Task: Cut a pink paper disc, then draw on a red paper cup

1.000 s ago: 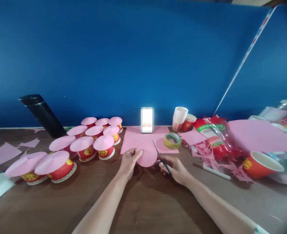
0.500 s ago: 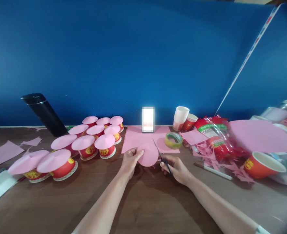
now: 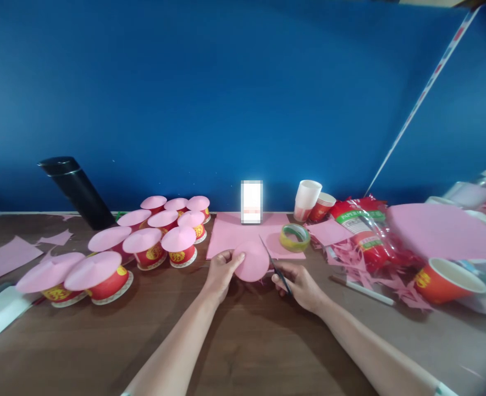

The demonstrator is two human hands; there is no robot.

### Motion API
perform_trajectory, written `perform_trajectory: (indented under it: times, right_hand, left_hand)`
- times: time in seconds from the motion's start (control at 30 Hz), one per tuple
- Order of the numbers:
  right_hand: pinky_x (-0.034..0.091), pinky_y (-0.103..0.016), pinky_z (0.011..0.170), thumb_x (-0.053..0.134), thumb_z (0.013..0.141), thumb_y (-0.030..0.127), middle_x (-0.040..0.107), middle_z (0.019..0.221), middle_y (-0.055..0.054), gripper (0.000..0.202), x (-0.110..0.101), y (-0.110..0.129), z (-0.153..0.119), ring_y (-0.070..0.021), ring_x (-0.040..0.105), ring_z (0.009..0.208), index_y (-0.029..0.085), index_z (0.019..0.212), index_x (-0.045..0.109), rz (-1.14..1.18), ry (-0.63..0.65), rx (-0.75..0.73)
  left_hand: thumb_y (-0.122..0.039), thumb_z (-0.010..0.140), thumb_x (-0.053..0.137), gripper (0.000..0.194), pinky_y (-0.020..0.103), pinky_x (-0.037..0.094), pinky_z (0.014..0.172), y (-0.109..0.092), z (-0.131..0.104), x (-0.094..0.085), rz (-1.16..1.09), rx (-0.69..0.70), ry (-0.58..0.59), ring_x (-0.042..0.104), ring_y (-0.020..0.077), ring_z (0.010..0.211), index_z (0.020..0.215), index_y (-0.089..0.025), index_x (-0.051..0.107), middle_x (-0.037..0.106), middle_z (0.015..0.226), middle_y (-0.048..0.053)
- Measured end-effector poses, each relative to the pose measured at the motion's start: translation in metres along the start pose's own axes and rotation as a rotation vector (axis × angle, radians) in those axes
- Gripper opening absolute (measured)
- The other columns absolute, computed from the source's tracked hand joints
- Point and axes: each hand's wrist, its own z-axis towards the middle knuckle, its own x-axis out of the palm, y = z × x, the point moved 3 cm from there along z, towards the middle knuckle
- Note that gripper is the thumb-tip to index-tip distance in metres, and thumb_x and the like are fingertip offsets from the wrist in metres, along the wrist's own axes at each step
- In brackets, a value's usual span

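A round pink paper disc (image 3: 253,264) is pinched between the thumb and fingers of my left hand (image 3: 223,272), at the middle of the table. My right hand (image 3: 297,284) grips a pair of dark scissors (image 3: 282,279). The blades point up and away, along the right edge of the disc; whether they are parted I cannot tell. Behind the disc lies a pink paper sheet (image 3: 230,234), with a roll of yellowish tape (image 3: 294,238) on its right part.
Several red paper cups with pink cone tops (image 3: 148,250) stand at left, near a black bottle (image 3: 78,192). At right are stacked cups (image 3: 308,199), a red plastic pack (image 3: 360,225), pink scraps (image 3: 350,261), a white pen-like stick (image 3: 370,293) and a red cup (image 3: 443,283).
Hardly anything differs. The whole view has shifted very slightly, while both hands keep their hold on the paper disc and the scissors.
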Motion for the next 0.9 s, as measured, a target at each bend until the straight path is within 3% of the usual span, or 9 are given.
perform_trajectory:
  times: [0.27,0.9]
  right_hand:
    - [0.041,-0.022,0.046,0.062,0.074,0.044,0.05,0.061,0.001,0.045,0.0016,0.0009,0.0013,-0.0084,0.045,0.05,0.012,0.105,0.061,0.085,-0.045,0.048]
    - [0.041,-0.021,0.048,0.057,0.079,0.043,0.05,0.061,0.002,0.041,-0.0013,-0.0018,-0.0002,-0.0079,0.046,0.051,0.013,0.107,0.06,0.057,0.016,0.007]
  left_hand:
    - [-0.037,0.059,0.073,0.031,0.025,0.043,0.061,-0.0006,-0.0005,0.0004,-0.046,-0.015,-0.022,0.057,0.0142,0.061,0.076,-0.011,0.068,0.066,0.066,0.005]
    - [-0.036,0.064,0.07,0.028,0.027,0.044,0.064,0.0009,0.0003,0.0001,-0.011,-0.013,0.0,0.059,0.0154,0.064,0.077,-0.012,0.067,0.066,0.068,0.005]
